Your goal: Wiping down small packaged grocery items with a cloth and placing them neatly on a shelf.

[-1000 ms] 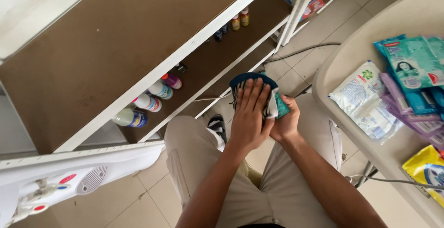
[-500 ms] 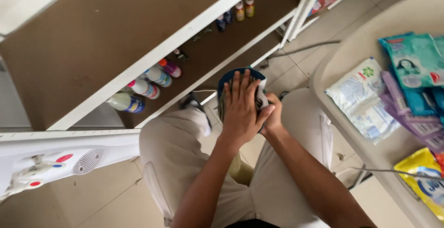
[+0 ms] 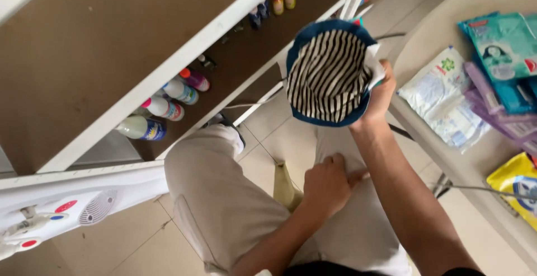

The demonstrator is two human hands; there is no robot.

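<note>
— Hands?
— Right hand [image 3: 379, 94] clamped on edge of round striped cloth pouch [image 3: 330, 74], raised above lap. Left hand [image 3: 327, 185] loosely curled, resting on thigh, holding nothing.
— Nearby?
— White shelf [image 3: 168, 74] with bottles [image 3: 165, 108] left; tabletop [image 3: 447, 24] with packets [image 3: 447, 97] right.

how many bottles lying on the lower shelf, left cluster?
4, side by side on the lower shelf: green-white bottle, pink-capped bottle, blue-white bottle, purple bottle. More may be hidden under the upper shelf board.
</note>
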